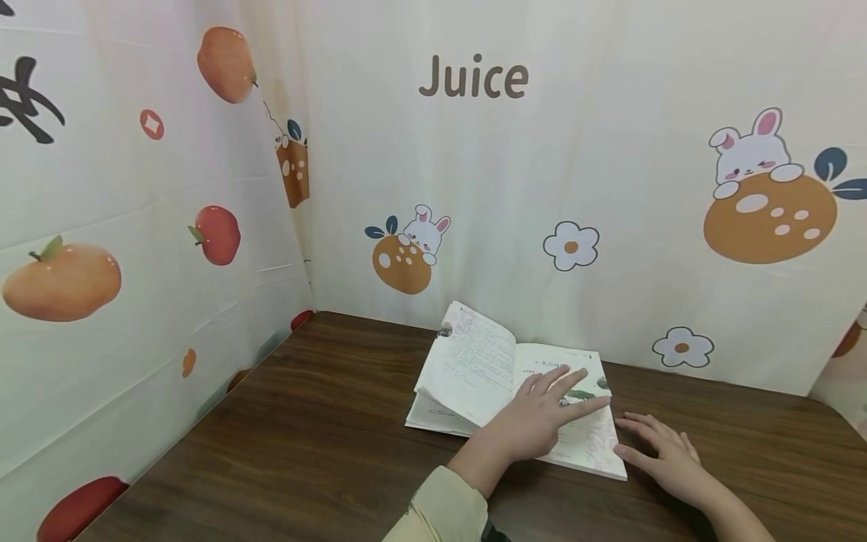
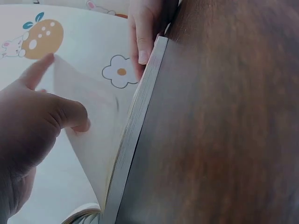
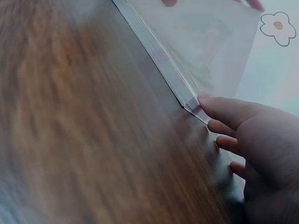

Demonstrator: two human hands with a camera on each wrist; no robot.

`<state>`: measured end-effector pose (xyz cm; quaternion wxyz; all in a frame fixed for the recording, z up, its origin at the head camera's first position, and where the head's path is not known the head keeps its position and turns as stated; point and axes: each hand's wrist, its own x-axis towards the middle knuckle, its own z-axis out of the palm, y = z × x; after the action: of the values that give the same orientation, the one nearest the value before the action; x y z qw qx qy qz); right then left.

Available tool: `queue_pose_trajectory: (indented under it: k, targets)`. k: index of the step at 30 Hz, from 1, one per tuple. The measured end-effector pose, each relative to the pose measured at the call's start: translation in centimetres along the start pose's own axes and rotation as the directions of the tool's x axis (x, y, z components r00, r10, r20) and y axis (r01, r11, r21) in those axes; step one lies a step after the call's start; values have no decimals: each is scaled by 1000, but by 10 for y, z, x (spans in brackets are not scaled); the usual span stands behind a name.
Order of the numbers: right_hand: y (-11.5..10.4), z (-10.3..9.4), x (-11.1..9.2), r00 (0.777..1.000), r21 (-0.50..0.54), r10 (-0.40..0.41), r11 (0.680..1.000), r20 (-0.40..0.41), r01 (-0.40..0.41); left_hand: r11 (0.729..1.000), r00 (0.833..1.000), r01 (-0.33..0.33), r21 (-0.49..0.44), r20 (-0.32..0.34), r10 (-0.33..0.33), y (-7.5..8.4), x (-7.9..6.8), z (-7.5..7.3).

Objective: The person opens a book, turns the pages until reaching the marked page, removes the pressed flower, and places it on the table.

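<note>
An open book lies on the wooden table, printed on both pages. Above its right page my left hand stretches across with fingers spread. In the left wrist view a loose page stands raised beside the left hand; the thumb lies against it and the index fingertip is by its corner. My right hand rests at the book's right edge. In the right wrist view, the right hand's thumb touches the book's near corner, and the other fingers lie beside the edge, loosely bent.
The brown wooden table extends to the left and in front of the book. A white curtain printed with fruit, rabbits and flowers hangs just behind the book and along the table's left side.
</note>
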<state>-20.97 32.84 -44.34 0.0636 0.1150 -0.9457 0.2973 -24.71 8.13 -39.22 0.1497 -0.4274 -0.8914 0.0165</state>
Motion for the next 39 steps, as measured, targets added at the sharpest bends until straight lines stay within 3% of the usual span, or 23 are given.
queue_pose_trajectory:
  k: [9, 14, 20, 26, 29, 34, 39]
  targets:
    - [2, 1, 0, 1000, 5, -3, 1000, 1, 3, 999, 998, 46, 12, -50, -46, -3, 0, -1]
    - [2, 1, 0, 1000, 3, -3, 1000, 1, 3, 992, 995, 28, 126, -96, -15, -4, -1, -3]
    - [2, 0, 1, 1000, 4, -1, 1000, 1, 1, 966, 999, 40, 254, -15, -37, -1, 1, -6]
    - [1, 0, 2, 1000, -4, 4, 1000, -5, -4, 952, 989, 110, 287, 67, -135, 2, 2, -6]
    - [0, 1, 2, 1000, -11, 4, 1000, -9, -4, 946, 982, 142, 291, 76, -171, -1, 1, -4]
    - [0, 1, 1, 1000, -12, 5, 1000, -9, -5, 956, 982, 145, 256, 84, -171, -3, 1, -2]
    - [0, 1, 0, 1000, -9, 12, 1000, -3, -12, 939, 969, 227, 259, 38, -245, -3, 0, -4]
